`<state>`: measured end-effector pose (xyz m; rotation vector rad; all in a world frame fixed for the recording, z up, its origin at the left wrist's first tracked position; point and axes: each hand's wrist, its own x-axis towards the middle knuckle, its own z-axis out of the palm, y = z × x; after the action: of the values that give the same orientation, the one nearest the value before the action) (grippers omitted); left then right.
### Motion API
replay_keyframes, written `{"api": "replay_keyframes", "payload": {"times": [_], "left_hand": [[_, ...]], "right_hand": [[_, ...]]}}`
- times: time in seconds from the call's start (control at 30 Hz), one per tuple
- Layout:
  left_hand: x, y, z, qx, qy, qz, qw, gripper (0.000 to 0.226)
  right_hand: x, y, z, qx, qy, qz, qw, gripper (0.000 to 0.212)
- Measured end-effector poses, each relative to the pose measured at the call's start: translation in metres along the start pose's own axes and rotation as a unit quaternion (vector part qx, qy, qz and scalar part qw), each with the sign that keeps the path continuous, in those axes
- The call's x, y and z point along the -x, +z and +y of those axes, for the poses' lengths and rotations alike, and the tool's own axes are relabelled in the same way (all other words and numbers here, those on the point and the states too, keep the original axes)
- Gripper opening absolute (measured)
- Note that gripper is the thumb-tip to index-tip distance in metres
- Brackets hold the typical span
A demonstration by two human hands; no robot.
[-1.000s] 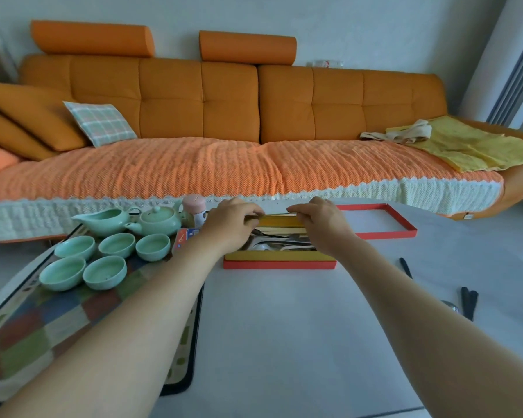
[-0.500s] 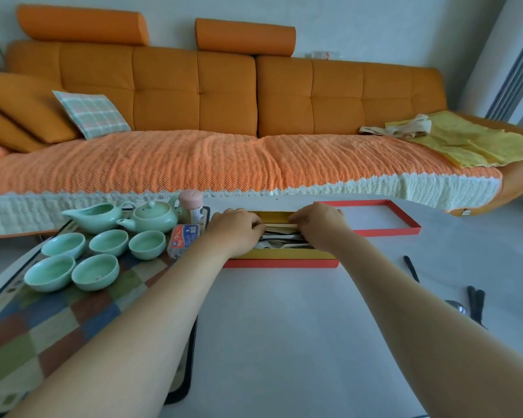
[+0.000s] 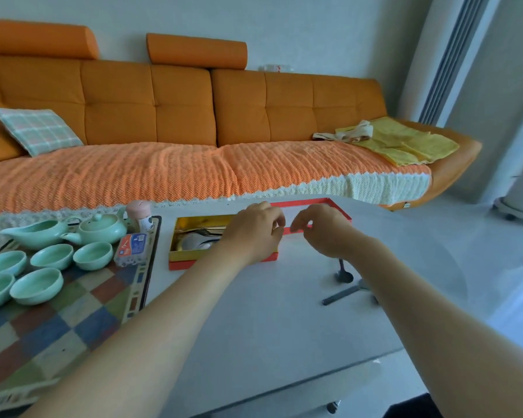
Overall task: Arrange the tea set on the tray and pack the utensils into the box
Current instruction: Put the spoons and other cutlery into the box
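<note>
Head view looks down on the box (image 3: 187, 254), red outside and gold-lined, lying open on the white table (image 3: 269, 312) just right of the tray (image 3: 133, 297). Some cutlery (image 3: 200, 236) already lies in it, though my left hand (image 3: 254, 233) covers the right end, so I cannot count the pieces. That hand rests over the box with fingers curled; whether it pinches anything I cannot tell. My right hand (image 3: 320, 230) hovers just beside it, thumb and forefinger nearly together with nothing visible between them, in front of the red lid (image 3: 338, 211), which lies open-side up behind the box.

Two dark-handled utensils (image 3: 343, 285) lie on the table near my right forearm, outside the box, so I judge the packing unfinished; the lid likely goes on last.

On the tray, the teapot (image 3: 103, 227), pitcher (image 3: 34, 235) and five pale green cups (image 3: 52, 256) sit grouped at the far end, which looks arranged.
</note>
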<state>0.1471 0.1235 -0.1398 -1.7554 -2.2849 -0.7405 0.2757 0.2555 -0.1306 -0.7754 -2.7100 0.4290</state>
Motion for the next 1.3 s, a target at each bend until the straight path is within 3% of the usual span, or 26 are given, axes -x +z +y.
{"api": "replay_keyframes", "payload": {"times": [0.1, 0.23, 0.33, 0.53, 0.77, 1.0, 1.13, 1.3], "left_hand": [[0.004, 0.013, 0.031, 0.03, -0.005, -0.076, 0.997, 0.015], [0.011, 0.031, 0.057, 0.031, 0.0, -0.151, 0.988, 0.02], [0.015, 0.04, 0.067, 0.032, -0.003, -0.179, 0.983, 0.028], [0.017, 0.047, 0.068, 0.056, -0.032, -0.184, 0.981, 0.037], [0.018, 0.039, 0.049, 0.094, -0.029, -0.105, 0.989, 0.015], [0.011, 0.007, 0.007, 0.17, -0.113, -0.027, 0.979, 0.02], [0.017, -0.008, -0.023, 0.169, -0.174, 0.07, 0.968, 0.013], [0.029, -0.011, -0.065, 0.102, -0.156, 0.093, 0.978, 0.013]], "right_hand": [[0.027, -0.015, 0.026, 0.047, 0.03, -0.056, 0.997, 0.06], [0.055, -0.022, 0.054, 0.099, 0.034, -0.119, 0.987, 0.066], [0.06, -0.014, 0.067, 0.107, 0.024, -0.136, 0.985, 0.05], [0.05, -0.001, 0.061, 0.087, -0.005, -0.086, 0.992, 0.01], [0.037, 0.002, 0.035, 0.046, -0.057, -0.031, 0.997, 0.015], [0.017, 0.011, 0.009, -0.007, -0.069, 0.002, 0.998, 0.022], [-0.004, 0.025, -0.016, -0.039, -0.067, 0.005, 0.997, 0.031], [-0.028, 0.046, -0.047, -0.047, -0.091, 0.032, 0.994, 0.035]]}}
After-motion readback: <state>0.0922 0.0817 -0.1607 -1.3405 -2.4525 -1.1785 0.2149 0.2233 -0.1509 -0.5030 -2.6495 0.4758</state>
